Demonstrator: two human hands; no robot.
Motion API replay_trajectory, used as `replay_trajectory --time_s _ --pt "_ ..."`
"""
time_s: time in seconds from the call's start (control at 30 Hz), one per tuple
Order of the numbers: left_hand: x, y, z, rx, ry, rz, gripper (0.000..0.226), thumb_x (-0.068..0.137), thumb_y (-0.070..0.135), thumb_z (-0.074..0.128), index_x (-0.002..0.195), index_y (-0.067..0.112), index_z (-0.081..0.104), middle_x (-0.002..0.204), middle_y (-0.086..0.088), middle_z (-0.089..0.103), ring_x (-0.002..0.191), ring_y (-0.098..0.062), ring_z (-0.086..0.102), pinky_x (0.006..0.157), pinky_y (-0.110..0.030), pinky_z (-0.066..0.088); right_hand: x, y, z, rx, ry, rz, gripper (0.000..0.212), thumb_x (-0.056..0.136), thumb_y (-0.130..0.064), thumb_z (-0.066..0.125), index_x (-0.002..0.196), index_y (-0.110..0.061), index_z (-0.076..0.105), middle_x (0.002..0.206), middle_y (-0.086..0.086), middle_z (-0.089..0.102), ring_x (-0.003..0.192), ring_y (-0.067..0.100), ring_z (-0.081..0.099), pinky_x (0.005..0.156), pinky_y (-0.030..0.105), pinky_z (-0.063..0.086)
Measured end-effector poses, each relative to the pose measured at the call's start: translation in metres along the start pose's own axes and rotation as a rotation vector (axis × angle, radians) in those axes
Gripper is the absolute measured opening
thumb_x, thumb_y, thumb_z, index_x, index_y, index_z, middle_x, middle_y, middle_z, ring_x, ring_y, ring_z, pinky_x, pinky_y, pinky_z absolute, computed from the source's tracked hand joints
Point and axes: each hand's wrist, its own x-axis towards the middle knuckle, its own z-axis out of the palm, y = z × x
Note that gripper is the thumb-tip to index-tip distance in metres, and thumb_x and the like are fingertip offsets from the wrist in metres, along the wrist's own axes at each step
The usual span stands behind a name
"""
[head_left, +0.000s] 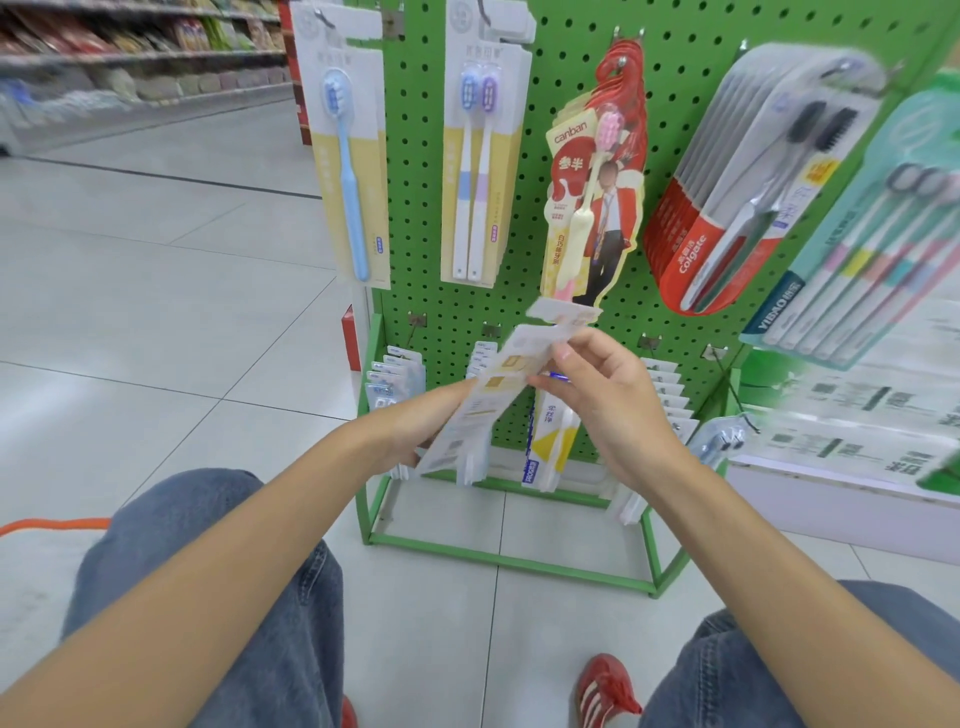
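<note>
**Pinched above, held below**

Right hand (608, 395) pinches the top edge of a stack of white-and-yellow cardboard toothbrush packs (498, 379); left hand (415, 423) curls round its lower end at 8 o'clock. Green perforated metal rack (571, 78) stands behind at 12 o'clock.

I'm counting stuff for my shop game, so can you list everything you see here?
rack: one, green, on the tiled floor
blue toothbrush packs: stacked, white-yellow cards, top left hook
twin toothbrush packs: stacked, blue and purple brushes, next hook
canban packs: stacked, red, middle hook
Colgate packs: stacked, red, further right
Yibao pack: teal, far right
held packs: a bunch, white and yellow, before the lower hooks
cord: one, orange, floor at left
jeans: blue, both knees
shoes: two, red, bottom edge
left hand: holds the held packs from below
right hand: fingers pinch their top
</note>
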Motion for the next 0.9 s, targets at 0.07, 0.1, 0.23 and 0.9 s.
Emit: replay_trajectory --time_s 0.07,0.1,0.23,0.9 --pt "0.004 -0.004 -0.004 -0.026 -0.072 -0.098 0.077 0.062 0.090 0.038 0.122 0.045 0.056 0.130 -0.009 0.059 0.114 -0.025 0.056 0.103 -0.049 0.044 -0.001 -0.002 0.001 0.106 0.000 0.037 0.022 0.103 -0.006 0.040 0.102 -0.001 0.061 0.103 0.013 0.070 0.094 0.023 0.066 0.087 0.032 0.056" --pt "0.006 -0.005 -0.005 -0.038 -0.106 -0.145 0.091 0.057 0.095 0.037 0.132 0.046 0.049 0.142 -0.008 0.051 0.123 -0.026 0.051 0.105 -0.055 0.040 -0.002 -0.003 0.002 0.172 0.010 0.060 0.025 0.104 -0.007 0.037 0.105 -0.002 0.062 0.104 0.012 0.071 0.095 0.024 0.067 0.087 0.033 0.056" --pt "0.007 -0.004 -0.008 0.020 -0.122 -0.224 0.101 0.058 0.100 0.033 0.145 0.049 0.033 0.152 0.001 0.039 0.132 -0.030 0.044 0.107 -0.059 0.037 -0.006 -0.005 0.008 0.342 0.040 0.121 0.045 0.106 -0.035 0.029 0.114 -0.005 0.061 0.099 0.009 0.072 0.096 0.024 0.066 0.089 0.037 0.055" --pt "0.020 -0.046 -0.047 0.326 0.715 -0.042 0.082 0.065 0.065 0.079 0.131 0.025 0.049 0.130 -0.009 0.039 0.118 -0.028 0.049 0.101 -0.042 0.045 -0.006 0.067 0.030 0.364 0.476 0.779 0.011 0.097 -0.004 0.037 0.089 -0.008 0.044 0.094 0.017 0.057 0.079 0.030 0.057 0.086 0.045 0.052"
